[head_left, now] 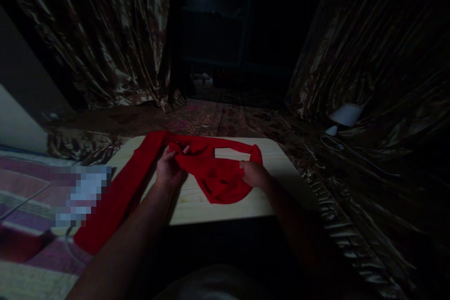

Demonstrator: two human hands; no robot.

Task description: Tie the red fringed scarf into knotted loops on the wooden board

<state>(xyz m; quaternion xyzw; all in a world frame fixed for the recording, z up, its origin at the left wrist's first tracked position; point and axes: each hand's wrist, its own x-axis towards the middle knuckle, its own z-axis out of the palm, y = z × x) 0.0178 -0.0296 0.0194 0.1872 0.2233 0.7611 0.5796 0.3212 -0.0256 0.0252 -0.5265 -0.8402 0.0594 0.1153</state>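
Observation:
A red garment (223,178) lies bunched across a pale wooden table (197,208). Its long, narrow part runs down the left side and hangs over the table's edge. The exact kind of garment cannot be told in the dim light. My left hand (171,166) is closed around the bunched cloth near the table's middle left, with fingertips showing over the fabric. On the right, my right hand (255,174) pinches the garment's other end. Between the hands the fabric forms a loop, and bare wood shows through its opening.
A striped cover (28,183) with a cable spreads at left, beside a pixelated patch. Patterned curtains (140,56) hang on both sides of a dark window. A small white lamp (346,115) with its cord stands on the patterned floor covering at right.

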